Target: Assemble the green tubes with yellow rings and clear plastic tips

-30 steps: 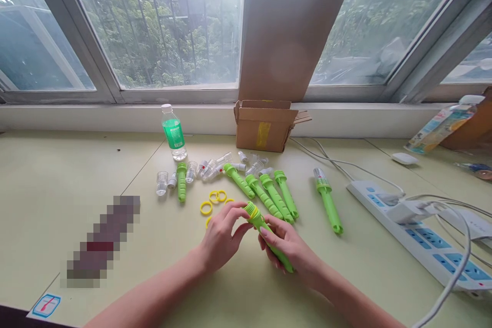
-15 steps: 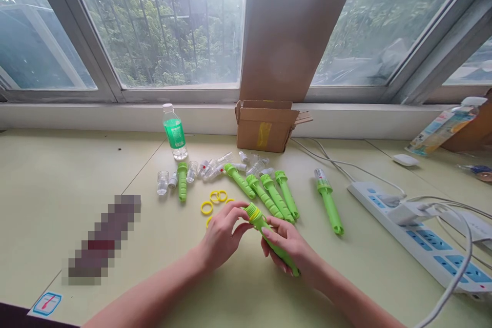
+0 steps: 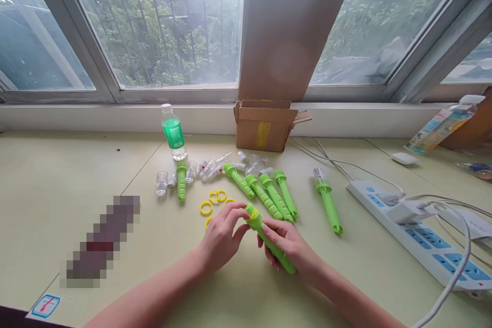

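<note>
My right hand (image 3: 286, 243) is wrapped round a green plastic handle (image 3: 282, 257) with a threaded top, held tilted above the table. Around its neck, just under the thread, sits a yellow ring (image 3: 253, 215). The thumb and fingers of my left hand (image 3: 226, 228) are closed on that ring at the neck. Several loose yellow rings (image 3: 206, 208) lie beyond my left hand, some partly hidden by it. Behind my hands lie more green handles (image 3: 263, 197), clear ribbed caps (image 3: 162, 183) and small white-and-clear pieces (image 3: 171, 181).
To the right lies a green handle with a clear top fitted (image 3: 328, 202), beside a white power strip (image 3: 411, 236) with cables. A bottle with a green label (image 3: 173, 133) and a cardboard box (image 3: 265, 128) stand at the back. A blurred dark patch (image 3: 102, 241) is at left.
The green handle has shifted slightly in my right hand, whose fingers have moved a little. My left fingers stay at the ringed neck. The view has drifted slightly.
</note>
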A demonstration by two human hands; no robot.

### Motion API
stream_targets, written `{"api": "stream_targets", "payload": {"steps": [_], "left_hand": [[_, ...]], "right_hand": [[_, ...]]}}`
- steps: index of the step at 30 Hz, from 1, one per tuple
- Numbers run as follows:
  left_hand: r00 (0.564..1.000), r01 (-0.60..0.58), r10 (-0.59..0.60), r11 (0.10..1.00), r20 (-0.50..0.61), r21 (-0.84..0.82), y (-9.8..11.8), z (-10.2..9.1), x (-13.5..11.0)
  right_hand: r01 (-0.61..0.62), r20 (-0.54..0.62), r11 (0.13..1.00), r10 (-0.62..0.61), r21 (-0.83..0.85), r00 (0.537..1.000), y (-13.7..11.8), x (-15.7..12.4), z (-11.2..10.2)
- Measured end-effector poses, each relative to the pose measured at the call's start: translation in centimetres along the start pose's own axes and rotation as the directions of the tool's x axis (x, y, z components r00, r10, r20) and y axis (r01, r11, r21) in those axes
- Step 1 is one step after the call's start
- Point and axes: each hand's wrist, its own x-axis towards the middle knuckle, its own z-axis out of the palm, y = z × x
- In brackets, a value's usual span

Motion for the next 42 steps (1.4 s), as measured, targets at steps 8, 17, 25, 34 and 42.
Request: {"api": "stream_targets", "payload": {"steps": [8,17,25,34,42], "left_hand": [[1.0,-0.005,0.005,1.0,-0.002,-0.021,-0.3,0.05,0.03],[1.0,0.023,-0.023,0.999,0.014,-0.024,-0.16,0.22,-0.07],[1.0,0.003,-0.004,0.999,-0.011,-0.035,-0.14,0.12,0.06],[0.999,0.048,-0.049,0.999,-0.011,-0.025,-0.32,0.19,0.11],[0.999,0.048,-0.048,0.998,0.008,-0.027,-0.16,0.15,0.12]], "right_hand": [[-0.052,-0.032,0.997,0.05,-0.048,0.998,0.37,0.05,0.04],[-0.105,-0.088,0.994,0.104,-0.011,0.991,0.87,0.02,0.01],[-0.047,0.001,0.999,0.047,0.009,0.999,0.44,0.18,-0.19],[-0.101,-0.002,0.995,0.101,-0.005,0.995,0.54,0.27,0.08],[-0.074,0.016,0.993,0.076,-0.094,0.997,0.36,0.22,-0.13]]}}
